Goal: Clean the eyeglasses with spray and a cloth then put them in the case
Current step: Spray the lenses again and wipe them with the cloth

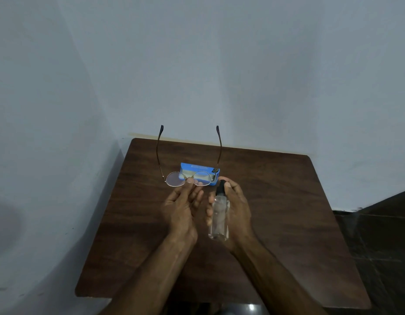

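My left hand [182, 206] pinches the thin metal-framed eyeglasses [175, 179] at the bridge, holding them above the table with both temples unfolded and pointing away from me. My right hand [236, 208] grips a clear spray bottle [218, 218] with a black nozzle, a finger on top of the nozzle, just right of the lenses. Behind the glasses, a blue open case [198, 167] lies on the table; a pale lining or cloth shows inside it, and I cannot tell which.
The dark wooden table [276, 212] stands in a corner against pale blue walls [197, 64]. A dark tiled floor [383, 235] shows at the right, beyond the table's edge.
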The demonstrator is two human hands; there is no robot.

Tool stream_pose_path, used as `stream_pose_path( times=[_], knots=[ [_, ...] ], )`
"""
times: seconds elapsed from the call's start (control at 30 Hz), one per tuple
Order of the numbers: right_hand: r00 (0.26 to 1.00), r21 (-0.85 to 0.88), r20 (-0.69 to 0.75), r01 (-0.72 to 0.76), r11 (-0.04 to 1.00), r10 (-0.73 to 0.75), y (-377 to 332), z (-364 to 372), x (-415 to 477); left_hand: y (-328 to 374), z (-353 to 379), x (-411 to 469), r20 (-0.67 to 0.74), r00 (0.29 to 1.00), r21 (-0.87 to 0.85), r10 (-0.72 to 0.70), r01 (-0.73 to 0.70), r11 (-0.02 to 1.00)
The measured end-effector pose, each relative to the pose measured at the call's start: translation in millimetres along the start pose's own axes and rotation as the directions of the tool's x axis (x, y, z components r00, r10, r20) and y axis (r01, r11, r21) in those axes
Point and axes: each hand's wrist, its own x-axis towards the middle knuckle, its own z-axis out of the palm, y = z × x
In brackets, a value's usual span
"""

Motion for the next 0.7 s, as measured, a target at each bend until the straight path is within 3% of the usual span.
stream_pose_path(
  times=[0.23, 0.7],
  knots=[
    [0.991, 0.158, 0.074, 0.1, 0.982, -0.112, -24, 17, -10, 4, -9, -2, 0.027, 0.999, -0.019, 0.026, -0.025, 1.0],
    [0.984, 0.185, 0.049, 0.16, 0.97, -0.172, -53, 39, -25, 10, -19, -1, 0.082, 0.996, 0.015, 0.019, -0.021, 1.0]
  ],
)
